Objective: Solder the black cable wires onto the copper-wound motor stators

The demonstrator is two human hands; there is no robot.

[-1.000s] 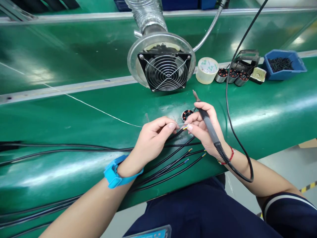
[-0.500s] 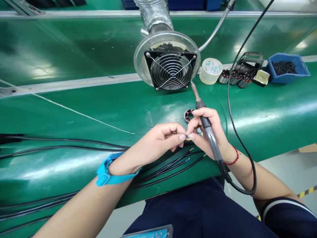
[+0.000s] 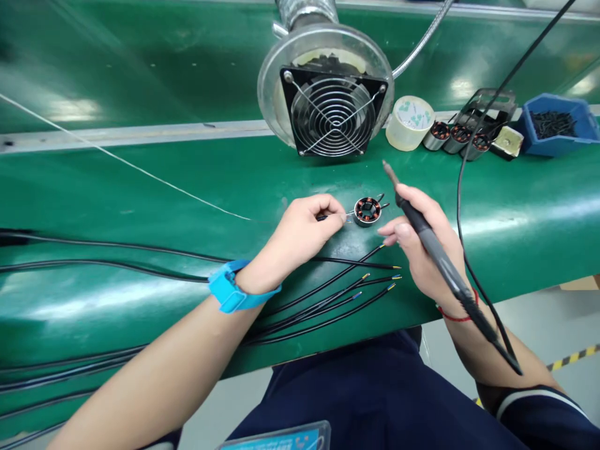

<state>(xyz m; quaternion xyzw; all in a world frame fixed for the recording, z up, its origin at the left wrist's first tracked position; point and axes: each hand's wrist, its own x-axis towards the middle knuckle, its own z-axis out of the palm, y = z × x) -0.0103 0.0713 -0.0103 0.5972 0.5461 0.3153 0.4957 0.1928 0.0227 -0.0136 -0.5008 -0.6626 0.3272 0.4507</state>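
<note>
My left hand (image 3: 312, 226) pinches something thin beside the left edge of a round metal stator (image 3: 368, 211) with copper windings; a short dark end and a fine pale wire show at the fingertips. The stator lies on the green bench, two short black leads sticking out at its right. In my right hand (image 3: 429, 250) is a soldering iron (image 3: 424, 234), its tip pointing up and left, clear of the stator. Thumb and a finger of that hand are near the stator's lower right. Black cables (image 3: 323, 309) with stripped coloured ends lie below my left hand.
A fan with a round wire guard (image 3: 335, 115) hangs behind the stator. Along the back stand a tape roll (image 3: 410, 123), several more stators (image 3: 457, 139), a small tin (image 3: 507, 142) and a blue bin (image 3: 557, 140) of black pieces. The iron's cord (image 3: 462, 206) loops at right.
My hands have moved apart. The left went up towards the stator, and the right moved right with the iron. The stator and cable ends are now more exposed, and the view has shifted.
</note>
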